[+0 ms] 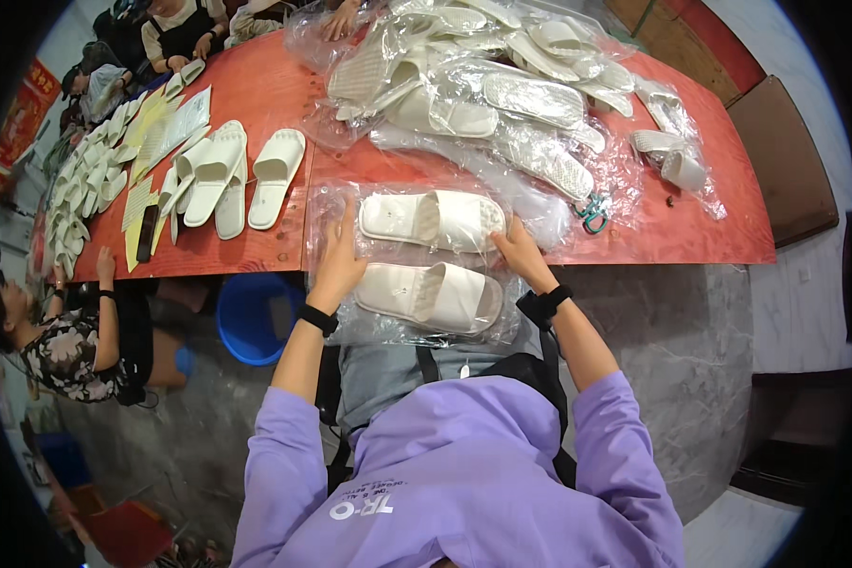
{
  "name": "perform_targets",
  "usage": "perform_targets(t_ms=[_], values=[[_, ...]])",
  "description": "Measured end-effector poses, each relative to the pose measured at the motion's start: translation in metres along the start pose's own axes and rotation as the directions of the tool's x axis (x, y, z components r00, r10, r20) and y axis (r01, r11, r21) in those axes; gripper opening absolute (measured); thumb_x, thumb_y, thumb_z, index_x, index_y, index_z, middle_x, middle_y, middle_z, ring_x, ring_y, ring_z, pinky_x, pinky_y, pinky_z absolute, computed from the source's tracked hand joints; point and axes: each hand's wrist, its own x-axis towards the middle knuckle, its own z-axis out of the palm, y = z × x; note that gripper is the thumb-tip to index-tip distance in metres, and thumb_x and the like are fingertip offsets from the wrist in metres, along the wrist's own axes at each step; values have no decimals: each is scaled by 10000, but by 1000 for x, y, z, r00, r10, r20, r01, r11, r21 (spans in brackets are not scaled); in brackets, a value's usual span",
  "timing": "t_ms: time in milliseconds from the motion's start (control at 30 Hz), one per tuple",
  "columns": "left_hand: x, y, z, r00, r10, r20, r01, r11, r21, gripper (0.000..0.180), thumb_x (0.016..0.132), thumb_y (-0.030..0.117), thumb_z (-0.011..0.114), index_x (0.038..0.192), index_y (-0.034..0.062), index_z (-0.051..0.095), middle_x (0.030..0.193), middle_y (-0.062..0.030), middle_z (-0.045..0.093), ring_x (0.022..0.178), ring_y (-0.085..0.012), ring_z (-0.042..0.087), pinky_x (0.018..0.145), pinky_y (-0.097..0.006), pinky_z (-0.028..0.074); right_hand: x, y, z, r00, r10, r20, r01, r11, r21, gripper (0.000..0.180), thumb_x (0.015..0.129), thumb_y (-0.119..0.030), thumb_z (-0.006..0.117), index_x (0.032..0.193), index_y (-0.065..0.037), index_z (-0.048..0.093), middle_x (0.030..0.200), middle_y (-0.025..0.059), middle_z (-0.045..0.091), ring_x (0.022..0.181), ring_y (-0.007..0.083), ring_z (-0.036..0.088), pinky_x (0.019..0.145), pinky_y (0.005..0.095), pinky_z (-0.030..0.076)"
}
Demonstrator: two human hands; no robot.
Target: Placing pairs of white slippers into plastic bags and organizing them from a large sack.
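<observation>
A pair of cream-white open-toe slippers lies in front of me at the table's near edge, one slipper [443, 223] above the other slipper [435, 298]. Clear plastic, apparently a bag [328, 327], surrounds them and hangs over the edge. My left hand [339, 262] grips the plastic at the slippers' left end, thumb on top, with some fingers hidden. At the other end my right hand [523, 254] pinches the plastic by the upper slipper's toe, its thumb and fingers closed. Both slippers lie side by side, straps to the right.
A large heap of bagged slippers [483, 114] covers the red table's [265, 85] far side. Teal-handled scissors [594, 215] lie right of my hands. Unbagged slippers [220, 175] and yellow sheets [149, 123] are left. A blue bin [254, 320] stands below; co-workers sit around the table.
</observation>
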Motion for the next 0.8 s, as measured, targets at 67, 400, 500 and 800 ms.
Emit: perform_targets(t_ms=[67, 400, 500, 800], values=[[-4, -4, -6, 994, 105, -41, -106, 994, -30, 872, 660, -131, 429, 1474, 101, 215, 1438, -226, 322, 1322, -365, 330, 1075, -375, 306, -3, -2, 0, 995, -68, -73, 65, 997, -49, 554, 890, -146, 548, 1365, 17, 312, 1096, 231, 560, 892, 364, 607, 817, 409, 489], [-22, -27, -38, 964, -151, 218, 257, 734, -629, 814, 716, -152, 381, 1465, 153, 284, 1364, -186, 400, 1071, -293, 570, 887, -355, 490, -26, -6, 22, 857, -494, 145, 491, 700, -518, 703, 906, -371, 524, 1463, -80, 208, 1485, 261, 171, 1366, 442, 181, 1107, 495, 196], [-33, -34, -54, 969, -3, 248, 207, 558, -803, 820, 744, -123, 409, 1486, 175, 225, 1341, -175, 396, 1008, -285, 588, 861, -370, 499, -19, -1, 13, 865, -478, 149, 487, 735, -472, 712, 912, -410, 500, 1475, -98, 194, 1494, 262, 156, 1375, 438, 165, 1115, 487, 177], [-32, -50, -81, 901, 369, -227, -306, 913, 270, 303, 833, -57, 459, 1095, -1, 602, 1038, -167, 595, 954, -265, 606, 758, -325, 505, -15, -4, 8, 833, -491, 255, 550, 690, -471, 718, 910, -422, 497, 1477, -112, 185, 1497, 263, 150, 1388, 427, 138, 1117, 483, 171]])
